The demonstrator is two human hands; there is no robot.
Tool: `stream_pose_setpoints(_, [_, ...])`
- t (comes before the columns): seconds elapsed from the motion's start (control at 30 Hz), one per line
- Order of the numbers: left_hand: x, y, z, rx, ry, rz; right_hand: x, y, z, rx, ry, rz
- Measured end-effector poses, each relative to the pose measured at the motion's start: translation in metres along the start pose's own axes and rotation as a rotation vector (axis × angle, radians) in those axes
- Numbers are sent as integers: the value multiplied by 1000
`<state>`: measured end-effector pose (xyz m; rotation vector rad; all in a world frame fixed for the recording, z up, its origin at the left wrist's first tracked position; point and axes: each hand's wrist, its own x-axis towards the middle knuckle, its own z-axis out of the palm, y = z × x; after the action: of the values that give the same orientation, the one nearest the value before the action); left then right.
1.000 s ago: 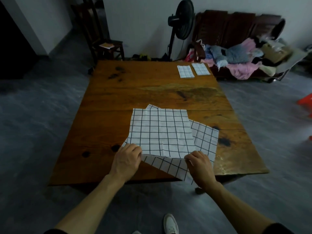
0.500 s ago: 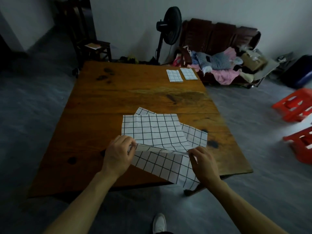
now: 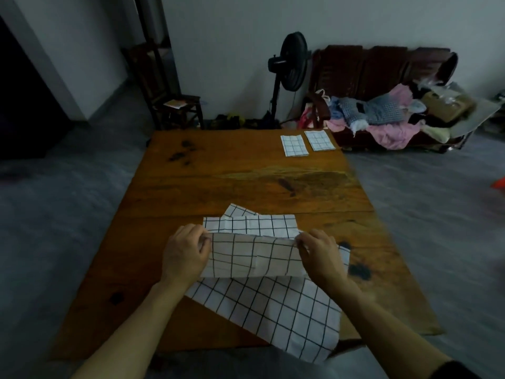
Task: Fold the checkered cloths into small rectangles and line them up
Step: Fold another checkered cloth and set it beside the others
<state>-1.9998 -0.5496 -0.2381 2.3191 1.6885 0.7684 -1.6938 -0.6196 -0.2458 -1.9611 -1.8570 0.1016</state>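
The near edge of the top checkered cloth is pinched at both corners, one by the left hand, one by the right hand, each grip pressed together on fabric. The edge is held lifted and carried toward the far edge. Directly beneath the grips a second cloth is spread, overhanging the near edge of the bench. It could be dragged off if caught, and uneven pulling could skew the fold. Both wrists are bent forward, knuckles up. Far beyond the right grip, two folded rectangles are lined up.
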Motion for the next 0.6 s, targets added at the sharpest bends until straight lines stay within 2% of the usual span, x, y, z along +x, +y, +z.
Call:
stream_pose_setpoints(0.17, [24,-10,11,23,-11,-44,36,5,13,-25,-16,-9])
stream_pose_setpoints(0.6, [94,-50,48,-35,-69,-30,101,-3,42,-127,-17,71])
